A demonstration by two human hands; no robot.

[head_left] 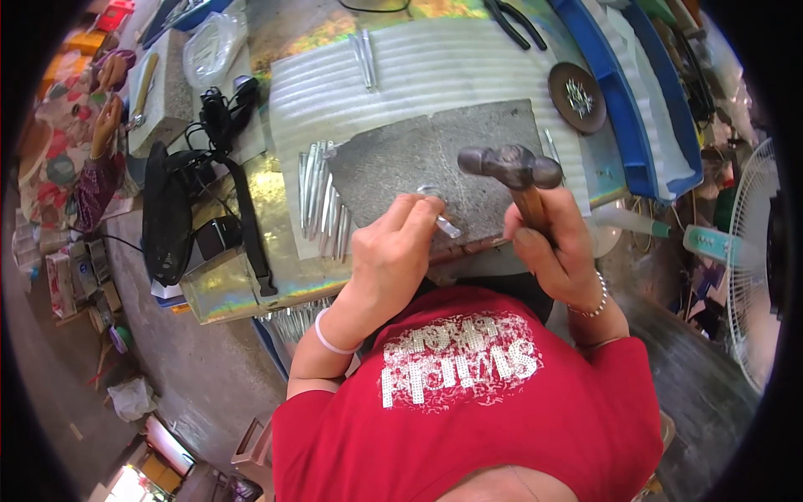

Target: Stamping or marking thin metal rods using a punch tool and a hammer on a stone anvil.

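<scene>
Over the near part of a grey stone slab [376, 180], my left hand [393, 247] pinches a short silvery metal rod [448, 226]. The rod's tip sticks out past the fingers; the rest is mostly covered. My right hand [562, 255] is wrapped round the wooden handle of a ball-peen hammer [512, 166]. Its steel head is raised over the slab's right side, apart from the rod. Several slim silvery rods [318, 197] lie in a bunch left of the slab. A brown round dish [562, 77] at the right holds small metal pins.
White foam sheet [301, 92] lies under the slab, with a few rods [365, 63] at its far side. Black-handled pliers [520, 27] and a blue tray [615, 100] are far right. A black bag [167, 209] sits left; beyond it is another person's hand [106, 125]. A fan [753, 268] stands right.
</scene>
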